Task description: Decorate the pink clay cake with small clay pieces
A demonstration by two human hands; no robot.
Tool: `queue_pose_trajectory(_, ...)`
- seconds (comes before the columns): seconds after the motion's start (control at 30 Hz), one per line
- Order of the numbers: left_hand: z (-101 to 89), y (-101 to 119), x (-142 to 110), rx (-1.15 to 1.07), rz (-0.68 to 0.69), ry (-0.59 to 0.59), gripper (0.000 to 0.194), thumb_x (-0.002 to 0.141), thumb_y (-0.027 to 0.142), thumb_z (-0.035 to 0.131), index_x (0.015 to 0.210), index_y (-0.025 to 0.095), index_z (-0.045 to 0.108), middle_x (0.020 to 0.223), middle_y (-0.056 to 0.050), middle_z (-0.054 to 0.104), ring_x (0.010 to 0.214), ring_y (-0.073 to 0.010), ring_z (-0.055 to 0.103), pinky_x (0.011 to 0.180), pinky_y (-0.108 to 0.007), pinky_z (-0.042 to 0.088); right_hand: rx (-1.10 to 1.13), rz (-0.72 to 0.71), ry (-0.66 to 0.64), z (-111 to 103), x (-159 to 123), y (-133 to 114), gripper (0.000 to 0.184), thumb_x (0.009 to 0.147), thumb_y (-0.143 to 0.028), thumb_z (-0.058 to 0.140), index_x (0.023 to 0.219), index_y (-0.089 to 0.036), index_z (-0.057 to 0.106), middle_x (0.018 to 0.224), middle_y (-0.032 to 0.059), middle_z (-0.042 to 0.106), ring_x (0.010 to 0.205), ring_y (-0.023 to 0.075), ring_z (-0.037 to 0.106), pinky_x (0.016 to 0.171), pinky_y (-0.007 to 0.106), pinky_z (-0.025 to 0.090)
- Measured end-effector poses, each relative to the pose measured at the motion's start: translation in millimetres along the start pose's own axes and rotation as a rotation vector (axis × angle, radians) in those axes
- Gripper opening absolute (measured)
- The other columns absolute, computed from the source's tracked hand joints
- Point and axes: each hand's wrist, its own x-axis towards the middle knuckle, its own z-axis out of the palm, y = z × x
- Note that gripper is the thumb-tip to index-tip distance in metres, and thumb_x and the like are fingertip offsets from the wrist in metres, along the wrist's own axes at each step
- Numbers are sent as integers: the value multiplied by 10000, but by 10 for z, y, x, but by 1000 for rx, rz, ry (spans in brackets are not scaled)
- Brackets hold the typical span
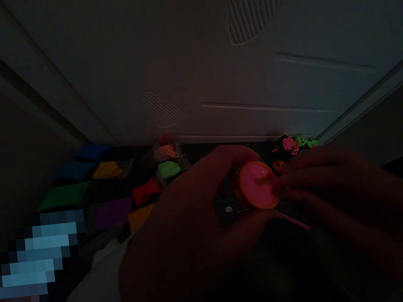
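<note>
My left hand (pixel 194 219) is wrapped round a small round object with a glowing pink face and an orange rim (pixel 259 186); it looks like a little tub or disc, tilted toward me. From the right, my right hand (pixel 351 207) reaches in with fingers pinched together, their tips at the pink face. Whether anything is between those fingertips is too dark to tell. A small reddish-orange piece (pixel 279 166) shows just above the right fingertips. Below the round object lies a thin pink strip (pixel 293 220). A small pale disc (pixel 228 209) rests on the dark surface between my hands.
Several coloured packets lie at left, among them blue (pixel 91 152), green (pixel 64 195), purple (pixel 112 213) and red (pixel 145 191). Small pink and green pieces (pixel 294 144) sit at back right. A pale panel with heart reliefs (pixel 192 65) rises behind. A pixelated bright patch (pixel 37 269) covers the lower left.
</note>
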Motion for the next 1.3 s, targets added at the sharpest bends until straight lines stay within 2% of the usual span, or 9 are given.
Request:
queue_pose_trajectory(0.13, 2, -4, 11, 21, -11, -5, 329, 728, 339, 604, 1038, 300, 501, 1035, 54, 607, 1089, -175, 523, 795, -222, 472, 6, 25, 2, -4, -8, -11, 149, 809, -244, 552, 918, -304, 634, 926, 9, 638, 858, 156, 613, 722, 281, 529)
queue_pose_trajectory(0.4, 6, -10, 6, 16, 12, -3, 306, 739, 318, 592, 1028, 291, 494, 1034, 58, 609, 1042, -164, 547, 785, -222, 475, 26, 49, 17, 15, -9, -9, 95, 790, -269, 581, 871, -296, 621, 905, 7, 636, 864, 172, 612, 749, 315, 532)
queue_pose_trajectory(0.63, 14, -6, 10, 26, 3, -1, 311, 742, 311, 587, 1040, 289, 499, 1042, 54, 603, 1090, -172, 521, 797, -225, 471, 28, 41, -3, 2, -8, 8, 116, 798, -258, 569, 894, -303, 616, 902, 2, 640, 861, 165, 610, 738, 312, 529)
queue_pose_trajectory(0.97, 10, 6, 28, 6, 1, -20, 301, 735, 291, 595, 1024, 260, 518, 1026, 32, 611, 941, -149, 576, 785, -241, 474, 21, 41, 2, 26, 6, -10, 118, 792, -254, 582, 894, -296, 623, 891, 8, 641, 833, 168, 608, 703, 304, 523)
queue_pose_trajectory(1.07, 8, 17, 28, 19, 4, 2, 309, 733, 283, 596, 1030, 258, 515, 981, 38, 614, 881, -126, 579, 788, -231, 473, 22, 42, -5, 35, 16, -10, 128, 791, -239, 583, 901, -289, 625, 904, 4, 639, 831, 155, 608, 690, 280, 523)
queue_pose_trajectory(1.3, 64, 16, 23, 73, 32, 42, 314, 721, 277, 602, 1023, 233, 528, 951, 8, 627, 845, -141, 593, 805, -257, 490, 42, 34, -55, 17, 18, 18, 167, 774, -218, 602, 925, -285, 625, 908, -9, 632, 833, 132, 603, 693, 243, 513)
